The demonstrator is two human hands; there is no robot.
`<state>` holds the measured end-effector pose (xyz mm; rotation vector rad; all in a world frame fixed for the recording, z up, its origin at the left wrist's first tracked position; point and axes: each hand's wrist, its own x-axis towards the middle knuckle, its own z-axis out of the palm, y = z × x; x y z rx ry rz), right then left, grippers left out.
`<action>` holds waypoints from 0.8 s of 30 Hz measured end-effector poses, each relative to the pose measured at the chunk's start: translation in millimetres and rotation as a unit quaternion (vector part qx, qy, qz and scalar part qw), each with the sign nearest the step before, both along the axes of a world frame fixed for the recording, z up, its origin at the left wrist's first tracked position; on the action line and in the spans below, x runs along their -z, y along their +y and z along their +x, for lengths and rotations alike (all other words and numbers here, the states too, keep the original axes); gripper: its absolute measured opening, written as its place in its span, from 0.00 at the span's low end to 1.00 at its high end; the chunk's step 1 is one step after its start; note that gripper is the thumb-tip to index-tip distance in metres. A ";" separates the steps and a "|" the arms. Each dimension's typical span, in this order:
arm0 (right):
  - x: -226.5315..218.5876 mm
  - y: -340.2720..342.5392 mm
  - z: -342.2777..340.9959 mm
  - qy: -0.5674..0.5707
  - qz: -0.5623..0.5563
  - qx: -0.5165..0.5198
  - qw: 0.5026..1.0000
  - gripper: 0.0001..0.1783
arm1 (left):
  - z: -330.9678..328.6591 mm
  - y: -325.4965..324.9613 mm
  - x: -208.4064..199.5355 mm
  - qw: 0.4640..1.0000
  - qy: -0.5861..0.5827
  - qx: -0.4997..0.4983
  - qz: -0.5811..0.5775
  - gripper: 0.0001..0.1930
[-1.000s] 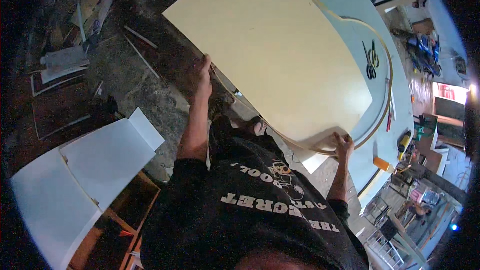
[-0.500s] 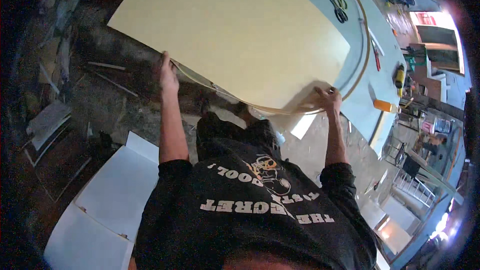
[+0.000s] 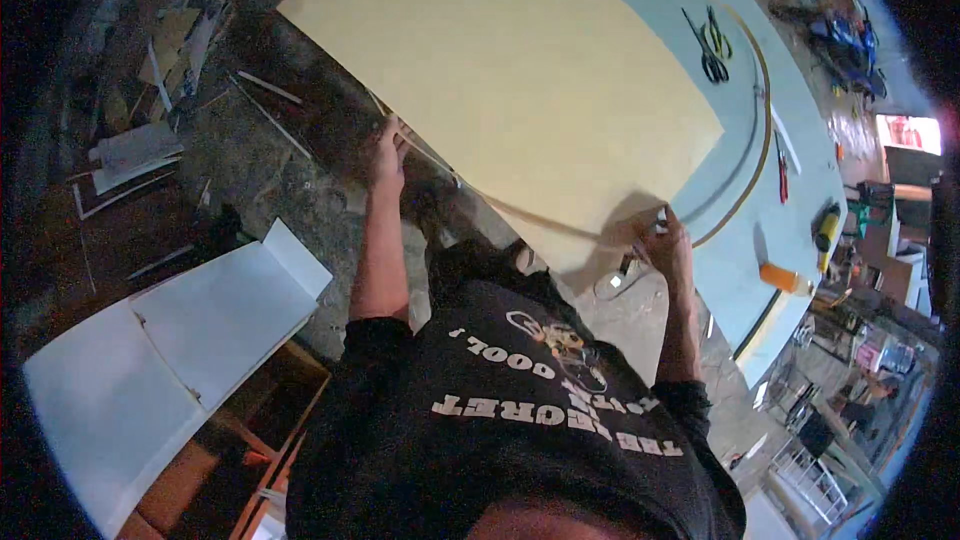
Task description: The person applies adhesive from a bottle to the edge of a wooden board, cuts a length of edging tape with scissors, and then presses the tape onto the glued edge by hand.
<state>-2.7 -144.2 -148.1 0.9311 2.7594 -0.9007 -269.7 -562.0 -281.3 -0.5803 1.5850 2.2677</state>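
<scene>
A large cream board [image 3: 510,70] lies on the pale blue-green table, its near edge jutting out toward me. A long thin tan edging strip [image 3: 764,130] loops over the table on the right and runs across the board's near part to the left. At the board's left edge, my left hand [image 3: 388,155] is closed on the strip, thumb up. My right hand [image 3: 668,245] is closed on the strip near the board's near right corner, casting a shadow on the board. Something small and pale shows at its fingertips, too small to name.
Two pairs of scissors [image 3: 712,48], a red-handled tool [image 3: 782,178], a yellow-and-black cylinder [image 3: 828,228] and an orange bottle [image 3: 785,278] lie on the table [image 3: 735,275] at right. A white panel [image 3: 220,310] stands at lower left. Scraps [image 3: 135,155] litter the floor.
The view has swung, so most things sit farther right and lower. The strip now crosses over the board's near part, where it ran along the edge before. Both hands keep their grip.
</scene>
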 end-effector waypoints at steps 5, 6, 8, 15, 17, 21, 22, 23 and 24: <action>-20.9 -7.0 47.0 -0.049 -0.029 -0.147 0.987 0.13 | 43.1 16.7 9.7 0.999 -0.015 -0.035 -0.011 0.27; -22.0 -11.3 58.0 -0.040 -0.014 -0.176 0.983 0.12 | 44.8 19.0 9.8 1.000 -0.017 -0.024 0.009 0.25; -18.5 -19.7 75.7 -0.009 -0.047 -0.268 0.962 0.13 | 47.2 22.6 6.8 0.998 -0.051 -0.023 0.026 0.21; 11.1 -58.6 121.0 -0.057 -0.146 -0.318 0.935 0.13 | 49.1 32.8 -12.8 0.998 -0.031 -0.050 0.003 0.20; 16.5 -63.9 129.1 -0.062 -0.135 -0.312 0.938 0.14 | 48.8 30.6 -14.0 0.999 -0.024 -0.037 0.012 0.22; 25.4 -72.1 136.2 -0.070 -0.101 -0.306 0.944 0.15 | 46.5 25.1 -12.6 0.999 -0.031 -0.011 0.019 0.26; 27.4 -74.3 136.5 -0.064 -0.097 -0.289 0.950 0.13 | 45.9 24.0 -13.1 0.999 -0.032 -0.012 0.013 0.27; 29.1 -76.5 137.0 -0.047 -0.093 -0.275 0.956 0.12 | 45.5 23.7 -13.9 0.999 -0.043 -0.005 0.014 0.27; 30.7 -78.8 137.0 -0.034 -0.091 -0.269 0.958 0.11 | 45.5 23.5 -15.2 0.999 -0.053 -0.001 0.013 0.28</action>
